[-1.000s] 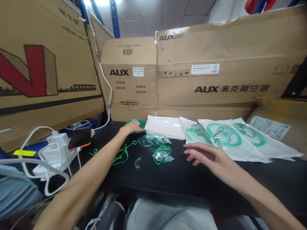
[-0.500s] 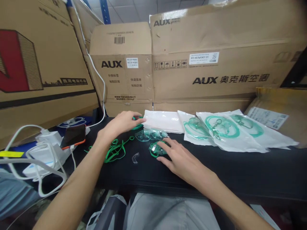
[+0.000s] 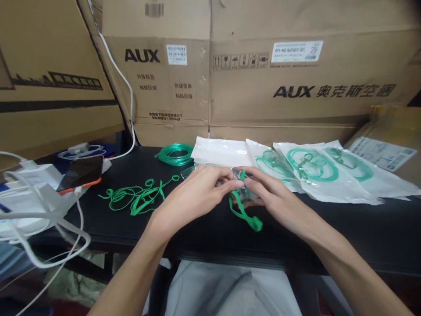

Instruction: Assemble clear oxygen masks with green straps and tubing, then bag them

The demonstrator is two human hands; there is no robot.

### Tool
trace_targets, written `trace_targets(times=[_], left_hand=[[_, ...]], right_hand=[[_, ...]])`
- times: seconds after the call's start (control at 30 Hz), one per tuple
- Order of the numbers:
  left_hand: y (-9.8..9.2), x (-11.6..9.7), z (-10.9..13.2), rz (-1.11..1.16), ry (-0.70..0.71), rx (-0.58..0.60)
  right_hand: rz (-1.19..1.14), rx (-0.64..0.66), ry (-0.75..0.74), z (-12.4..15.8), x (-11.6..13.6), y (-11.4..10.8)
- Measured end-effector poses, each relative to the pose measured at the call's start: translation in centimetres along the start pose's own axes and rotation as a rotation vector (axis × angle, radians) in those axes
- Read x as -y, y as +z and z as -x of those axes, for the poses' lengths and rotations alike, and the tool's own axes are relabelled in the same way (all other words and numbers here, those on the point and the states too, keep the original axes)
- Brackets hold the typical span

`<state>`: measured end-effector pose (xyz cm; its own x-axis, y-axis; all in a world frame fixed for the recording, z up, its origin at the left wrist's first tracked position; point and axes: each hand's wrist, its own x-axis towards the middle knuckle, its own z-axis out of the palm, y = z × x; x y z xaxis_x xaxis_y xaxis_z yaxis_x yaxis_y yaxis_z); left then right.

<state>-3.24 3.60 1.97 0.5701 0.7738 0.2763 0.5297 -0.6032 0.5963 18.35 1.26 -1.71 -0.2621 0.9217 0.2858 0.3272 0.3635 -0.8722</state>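
Both hands meet above the black table, in front of the white pouches. A clear oxygen mask (image 3: pixel 245 193) is between them, mostly hidden by fingers. My right hand (image 3: pixel 274 188) grips it from the right with fingers curled round it. My left hand (image 3: pixel 207 186) is closed at its upper edge, thumb and fingers pinching near the green elastic strap (image 3: pixel 244 214). One loop of that strap dangles below the mask. Coiled green tubing (image 3: pixel 176 154) rests behind my left hand. Part of a clear plastic piece (image 3: pixel 187 172) shows behind that hand; the rest is covered.
Loose green straps (image 3: pixel 140 197) lie to the left. White pouches with masks and tubing (image 3: pixel 312 171) lie at the right. A phone (image 3: pixel 82 173) and white cables (image 3: pixel 46 215) crowd the left side. Large cardboard boxes (image 3: pixel 243 109) wall off the back.
My left hand has left the coiled tubing and come to the mask. My right hand now grips the mask, which is raised from the table with its strap hanging. The view has tilted down.
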Motion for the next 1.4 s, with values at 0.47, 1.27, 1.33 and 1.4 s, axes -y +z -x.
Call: trace_targets(times=[0.47, 1.27, 1.33, 1.4], left_hand=[[1.9, 0.8, -1.2, 0.027, -0.100, 0.267], [3.3, 0.8, -1.0, -0.160, 0.067, 0.119], [3.5, 0.7, -1.0, -0.148, 0.073, 0.131], [3.3, 0.9, -0.9, -0.157, 0.054, 0.155]], right_hand=[[0.068, 0.183, 0.030, 0.4, -0.4, -2.5], [0.373, 0.205, -0.011, 1.0, 0.2, -5.5], [0.369, 0.247, -0.025, 1.0, 0.5, -5.3], [0.391, 0.279, -0.015, 1.2, 0.7, -5.5]])
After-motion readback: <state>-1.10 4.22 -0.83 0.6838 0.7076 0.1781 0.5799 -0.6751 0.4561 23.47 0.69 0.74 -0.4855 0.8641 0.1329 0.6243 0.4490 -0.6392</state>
